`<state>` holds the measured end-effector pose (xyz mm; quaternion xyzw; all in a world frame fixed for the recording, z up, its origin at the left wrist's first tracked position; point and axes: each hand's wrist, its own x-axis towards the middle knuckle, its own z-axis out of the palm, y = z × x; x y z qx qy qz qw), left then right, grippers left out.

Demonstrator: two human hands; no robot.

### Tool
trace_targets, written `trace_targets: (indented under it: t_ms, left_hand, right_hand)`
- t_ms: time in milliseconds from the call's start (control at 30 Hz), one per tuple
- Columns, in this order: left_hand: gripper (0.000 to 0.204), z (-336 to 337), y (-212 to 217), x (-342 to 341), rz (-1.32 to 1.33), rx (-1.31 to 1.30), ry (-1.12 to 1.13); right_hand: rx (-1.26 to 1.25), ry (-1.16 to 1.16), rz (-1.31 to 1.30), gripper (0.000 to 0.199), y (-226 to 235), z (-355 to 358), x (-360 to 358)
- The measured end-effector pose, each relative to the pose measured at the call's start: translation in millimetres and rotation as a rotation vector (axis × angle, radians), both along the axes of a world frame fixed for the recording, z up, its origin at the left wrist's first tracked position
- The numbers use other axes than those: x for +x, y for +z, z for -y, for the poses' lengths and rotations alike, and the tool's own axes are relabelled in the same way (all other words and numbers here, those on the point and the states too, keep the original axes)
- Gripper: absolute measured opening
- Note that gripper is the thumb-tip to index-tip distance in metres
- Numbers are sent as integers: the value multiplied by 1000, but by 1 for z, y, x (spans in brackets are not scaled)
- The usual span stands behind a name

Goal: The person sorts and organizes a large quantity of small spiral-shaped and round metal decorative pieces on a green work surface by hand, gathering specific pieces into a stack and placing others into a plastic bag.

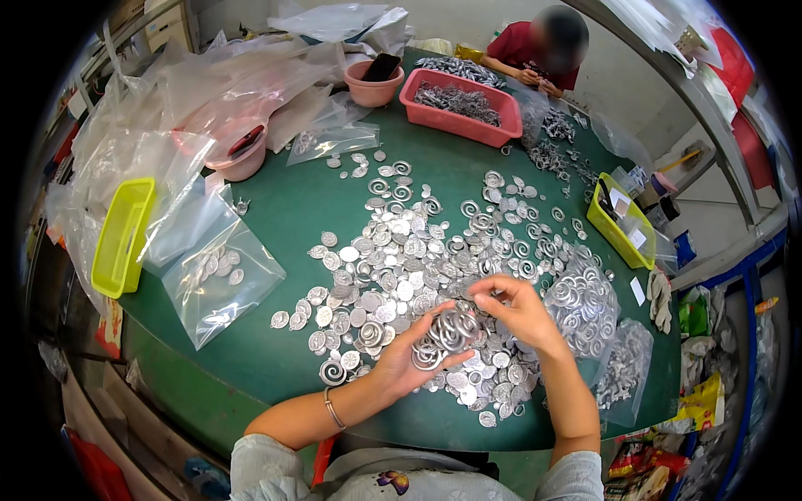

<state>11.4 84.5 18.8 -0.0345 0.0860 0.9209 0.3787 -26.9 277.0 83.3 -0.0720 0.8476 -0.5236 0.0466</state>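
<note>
My left hand (403, 357) is cupped palm up over the pile, with several silver spiral pendants (451, 331) gathered in it. Just to the right, my right hand (520, 311) has its thumb and fingertips pinched together above them; whatever lies between the tips is too small to tell. Beneath both hands spreads a heap of silver pendants (393, 267), mostly round medals mixed with spirals. Right of my right hand sits a clear bag of spiral pendants (582, 299), and nearer the table edge another clear bag of small silver pieces (625, 367).
On the green table (292, 200) lies a clear bag with a few medals (224, 271). Yellow-green trays (125, 238) flank both sides. A pink basin (476, 113) of metal pieces stands at the back, near a seated person (543, 50). Plastic bags (225, 75) crowd the far left.
</note>
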Motion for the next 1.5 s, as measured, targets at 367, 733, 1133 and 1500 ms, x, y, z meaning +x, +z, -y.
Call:
trace_targets:
  t_ms: [367,733,1133,1500]
  left_hand:
    - [47,2,-15,2,78,390,-161]
    - [43,1,-13,2,68,235,-111]
    - [44,-6,-6,6,10,24,-29]
    - [56,-4,-11,2,-18,105,-97]
  right_hand:
    - [677,-105,-529,20,-66,-35,-34]
    - [-217,-210,116,19,-54,-50,-27]
    - [503,150,-677,13,24,26,48]
    - [501,-142,-649,31,-49,-28,-88]
